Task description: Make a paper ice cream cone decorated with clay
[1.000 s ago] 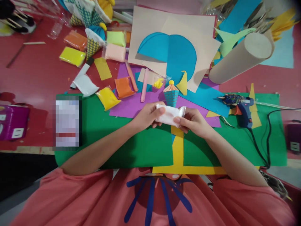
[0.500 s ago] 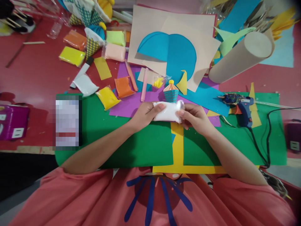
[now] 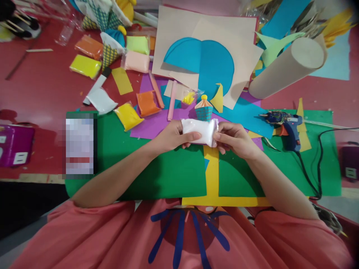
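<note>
Between my two hands is a clear packet of white modelling clay [image 3: 196, 129], held level above the table. My left hand [image 3: 171, 137] grips its left end, thumb lying across the front and fingers behind. At the right end, my right hand [image 3: 235, 140] pinches the wrapper's edge between thumb and fingers. Just beyond the packet stands a small paper cupcake [image 3: 204, 108] with a teal gridded cup, peach top and yellow ball. An opened packet of yellow clay [image 3: 189, 98] lies behind it to the left.
Orange [image 3: 148, 104] and yellow clay packets [image 3: 129, 116] lie to the left, near a pink stick [image 3: 172, 101]. A glue gun [image 3: 288, 125] with its cord rests at right on green paper [image 3: 168, 175]. Behind are a blue cut-out [image 3: 215, 61] and a cardboard tube [image 3: 286, 69].
My left thumb has slid down and right from the packet's upper part to its lower front. The packet has tilted slightly, its right end lower. My right hand keeps its pinch.
</note>
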Available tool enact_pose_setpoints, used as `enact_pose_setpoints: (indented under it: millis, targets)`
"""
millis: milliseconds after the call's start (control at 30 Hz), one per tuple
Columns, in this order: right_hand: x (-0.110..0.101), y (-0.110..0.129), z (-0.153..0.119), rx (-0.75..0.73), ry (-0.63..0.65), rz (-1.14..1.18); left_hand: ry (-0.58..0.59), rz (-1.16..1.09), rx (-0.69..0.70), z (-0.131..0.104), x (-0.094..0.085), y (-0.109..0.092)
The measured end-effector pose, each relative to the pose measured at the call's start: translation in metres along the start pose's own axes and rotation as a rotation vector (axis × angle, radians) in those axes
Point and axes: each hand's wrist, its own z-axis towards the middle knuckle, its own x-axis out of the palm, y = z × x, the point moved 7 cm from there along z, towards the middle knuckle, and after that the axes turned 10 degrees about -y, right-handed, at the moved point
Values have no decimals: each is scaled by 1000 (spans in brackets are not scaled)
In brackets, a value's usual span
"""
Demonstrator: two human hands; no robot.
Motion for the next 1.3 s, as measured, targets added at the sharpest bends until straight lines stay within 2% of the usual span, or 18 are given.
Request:
enact_pose_setpoints:
  millis: [133,200,233,300,400,467,500,600,667,800,967,1300]
  targets:
    - [6,-6,-2,74,99,23,82,2,-6,-2,5,1]
    - [6,-5,-3,56,95,29,89,22,-12,-1,6,3]
    - [4,-4,-3,32,67,29,52,25,2,0,5,3]
    - [-2,-2,-4,-14,-15,24,-102,10,92,1,-4,-1]
    - [-6,-3,-4,-46,-86,-4,-408,66,364,-7,-21,-15]
    - [-5,-4,-5,-59,-102,-42,-515,224,572,-18,-22,-26]
    - [-3,-4,-4,-68,-102,-68,-504,322,674,-23,-18,-31]
    - [6,-4,-4,-92,-76,-152,-360,535,966,-36,3,-40]
    - [13,-4,-5,-102,-31,-189,-309,602,1064,-41,11,-41]
    - [24,-7,-9,-88,61,-230,-289,724,1101,-43,19,-40]
    - [30,-7,-13,-114,135,-286,-369,843,1260,-55,25,-46]
    - [35,-5,-16,-143,183,-401,-347,912,1223,-53,28,-47]
